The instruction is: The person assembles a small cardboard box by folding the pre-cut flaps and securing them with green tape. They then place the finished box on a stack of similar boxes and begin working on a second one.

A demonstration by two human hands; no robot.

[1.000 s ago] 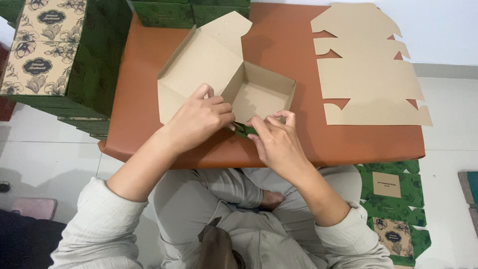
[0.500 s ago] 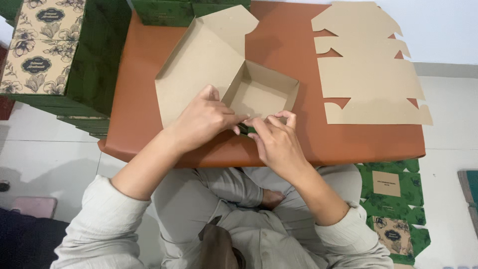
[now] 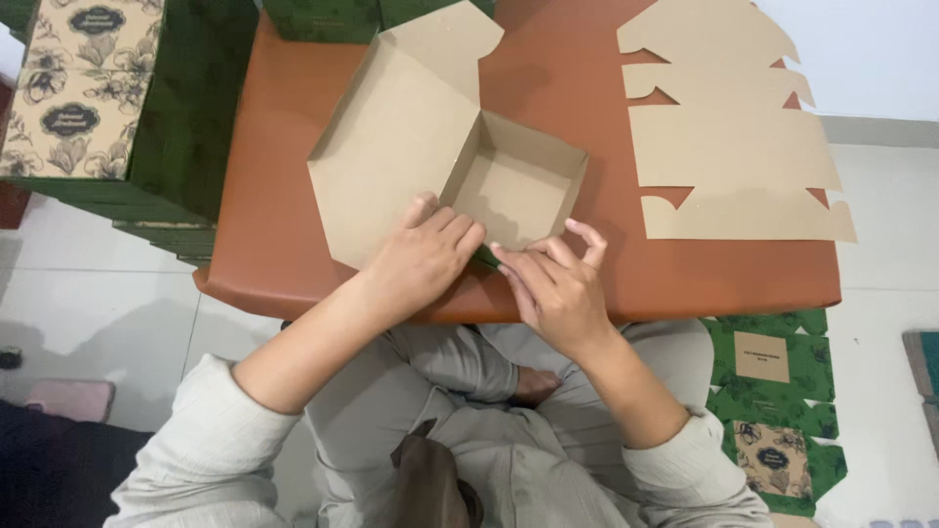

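A brown cardboard box (image 3: 514,181) sits half folded on the reddish-brown table (image 3: 567,73), its tray open upward and its wide lid flap (image 3: 396,137) laid out to the left. My left hand (image 3: 421,259) presses flat on the lid flap at the tray's near left corner. My right hand (image 3: 553,284) pinches the tray's near wall, fingers curled over a green edge. A stack of flat unfolded box blanks (image 3: 729,127) lies on the table's right side.
Green boxes with floral cream panels (image 3: 83,93) are stacked at the left beside the table. More green boxes (image 3: 323,15) stand along the far edge. Flat green printed blanks (image 3: 768,391) lie on the floor at the right. A pink item (image 3: 68,399) lies at the lower left.
The box has turned slightly, and the lid flap has folded down flatter to the left. Both hands stay at the tray's near edge.
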